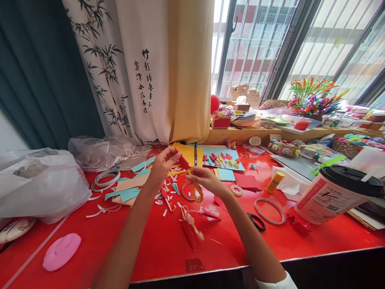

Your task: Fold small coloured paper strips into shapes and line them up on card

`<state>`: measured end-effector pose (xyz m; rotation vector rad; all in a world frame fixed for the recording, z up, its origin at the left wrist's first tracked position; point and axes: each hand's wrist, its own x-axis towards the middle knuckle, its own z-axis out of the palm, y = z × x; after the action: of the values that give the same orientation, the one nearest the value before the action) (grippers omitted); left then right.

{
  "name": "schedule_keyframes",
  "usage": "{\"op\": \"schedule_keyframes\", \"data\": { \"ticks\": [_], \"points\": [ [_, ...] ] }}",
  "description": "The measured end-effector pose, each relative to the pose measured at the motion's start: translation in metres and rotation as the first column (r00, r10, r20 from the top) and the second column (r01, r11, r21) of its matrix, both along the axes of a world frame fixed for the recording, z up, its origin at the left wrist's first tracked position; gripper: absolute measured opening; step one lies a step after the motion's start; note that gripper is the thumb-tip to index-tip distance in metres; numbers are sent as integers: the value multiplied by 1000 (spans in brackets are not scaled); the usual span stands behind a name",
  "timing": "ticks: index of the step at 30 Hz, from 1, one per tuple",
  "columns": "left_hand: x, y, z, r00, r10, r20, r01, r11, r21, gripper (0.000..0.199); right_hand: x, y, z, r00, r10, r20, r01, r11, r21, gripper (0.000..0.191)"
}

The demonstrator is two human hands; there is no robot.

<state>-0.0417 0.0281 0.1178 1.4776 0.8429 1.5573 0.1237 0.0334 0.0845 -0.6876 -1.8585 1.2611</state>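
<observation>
My left hand (164, 163) pinches a small folded red paper piece (183, 162) above the middle of the red table (114, 241). Just right of it, my right hand (207, 179) holds a yellow paper strip, its curled loop (197, 193) hanging below the fingers. The red piece and the strip's upper end are close together; whether they touch is unclear. Beneath the hands lie white paper scraps (165, 212), a teal folded cone (175, 188) and a ring of tape (188, 191). Nearer me rest folded red and peach paper pieces (189, 224).
Black-handled scissors (256, 222), a tape ring (270, 211), a glue stick (275, 182) and a large cup (333, 194) stand or lie at right. Plastic bags (39, 184) and pink putty (61, 251) are left. Behind lies a blue sheet with small paper pieces (221, 157).
</observation>
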Motion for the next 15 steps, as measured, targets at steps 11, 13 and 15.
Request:
{"op": "schedule_keyframes", "data": {
  "ticks": [11, 13, 15],
  "points": [
    [-9, -1, 1, 980, -20, 197, 29, 999, -42, 35, -4, 1, -6, 997, -70, 38, 66, 992, 107, 27],
    [-11, -3, -1, 990, -8, 143, 17, 998, -60, 31, -3, 2, -6, 997, -63, 37, 59, 992, 112, 26],
    [-10, -5, -4, 992, 94, 88, -92, 995, -31, 25, -2, 4, -7, 997, -55, 44, 50, 992, 116, 26]
  ]
}}
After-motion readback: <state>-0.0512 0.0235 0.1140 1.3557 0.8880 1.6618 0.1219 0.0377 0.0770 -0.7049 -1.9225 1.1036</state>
